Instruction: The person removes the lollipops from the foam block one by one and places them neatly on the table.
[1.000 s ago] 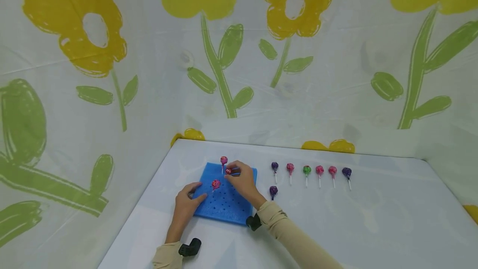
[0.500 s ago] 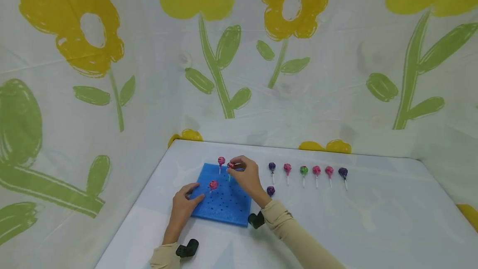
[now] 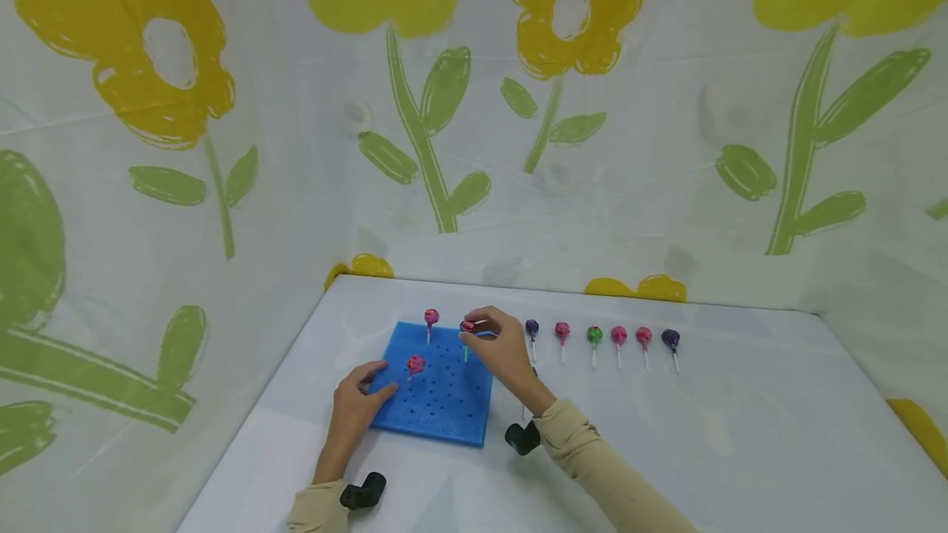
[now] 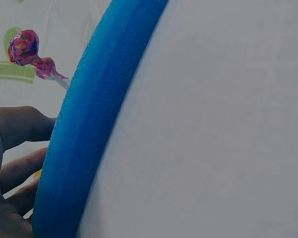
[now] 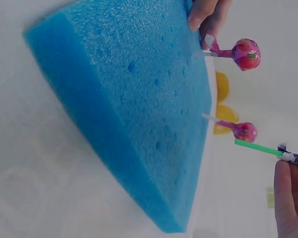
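Observation:
My right hand (image 3: 504, 350) pinches a lollipop (image 3: 467, 326) by its wrapped head, above the far right part of a blue foam block (image 3: 437, 422) with rows of small holes. Its green stick (image 5: 258, 148) points at the foam; in the right wrist view the stick's end appears apart from the surface. Two pink-red lollipops stand in the block, one at the far left corner (image 3: 431, 317) and one nearer (image 3: 415, 364). My left hand (image 3: 357, 401) rests against the block's left edge, fingers spread; its fingertips touch the side (image 4: 84, 124) in the left wrist view.
Right of the block lies a row of several lollipops: purple (image 3: 532, 326), pink (image 3: 562, 329), green (image 3: 595, 336), more pink and a purple one (image 3: 671, 340). Another purple lollipop (image 3: 535, 371) is mostly hidden by my right wrist. Flower-print cloth walls surround the white table (image 3: 711, 451).
My right hand has moved right over the block with the lollipop, whose green stick has turned downward. The left hand keeps its place on the block's edge. The view has shifted slightly.

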The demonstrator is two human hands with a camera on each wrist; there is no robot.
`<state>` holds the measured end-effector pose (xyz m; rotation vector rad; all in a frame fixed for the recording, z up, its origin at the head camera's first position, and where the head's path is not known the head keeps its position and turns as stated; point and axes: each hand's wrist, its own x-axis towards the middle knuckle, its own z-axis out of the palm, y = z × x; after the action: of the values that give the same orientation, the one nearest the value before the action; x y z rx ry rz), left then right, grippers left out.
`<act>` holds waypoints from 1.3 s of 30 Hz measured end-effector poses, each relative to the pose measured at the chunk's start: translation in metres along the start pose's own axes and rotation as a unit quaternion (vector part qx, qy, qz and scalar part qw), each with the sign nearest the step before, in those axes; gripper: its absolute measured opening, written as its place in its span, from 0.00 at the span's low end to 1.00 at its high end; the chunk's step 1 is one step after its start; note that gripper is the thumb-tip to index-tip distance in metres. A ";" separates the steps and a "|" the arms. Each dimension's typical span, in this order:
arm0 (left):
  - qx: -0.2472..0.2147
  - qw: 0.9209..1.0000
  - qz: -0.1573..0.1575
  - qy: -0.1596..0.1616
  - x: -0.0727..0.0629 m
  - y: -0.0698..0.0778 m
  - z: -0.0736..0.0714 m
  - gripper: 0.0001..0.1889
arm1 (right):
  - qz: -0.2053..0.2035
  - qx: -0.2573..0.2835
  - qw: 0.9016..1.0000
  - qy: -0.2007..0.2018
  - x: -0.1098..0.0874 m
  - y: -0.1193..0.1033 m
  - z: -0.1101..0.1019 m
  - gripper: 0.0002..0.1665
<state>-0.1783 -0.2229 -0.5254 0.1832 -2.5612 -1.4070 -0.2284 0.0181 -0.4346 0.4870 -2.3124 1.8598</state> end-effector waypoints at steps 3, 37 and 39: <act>0.000 1.000 -0.003 0.000 0.000 0.000 0.000 0.24 | 0.002 0.008 1.000 0.005 0.002 0.016 -0.002 0.11; -0.010 1.000 -0.005 0.001 0.001 0.000 0.001 0.23 | 0.020 -0.011 0.999 0.030 -0.024 0.029 -0.061 0.10; -0.009 1.000 -0.004 0.001 0.001 0.000 0.001 0.23 | 0.021 -0.013 0.999 0.034 -0.027 0.030 -0.065 0.11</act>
<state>-0.1797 -0.2228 -0.5255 0.1929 -2.5473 -1.4327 -0.2194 0.0914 -0.4550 0.3677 -2.3157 1.8334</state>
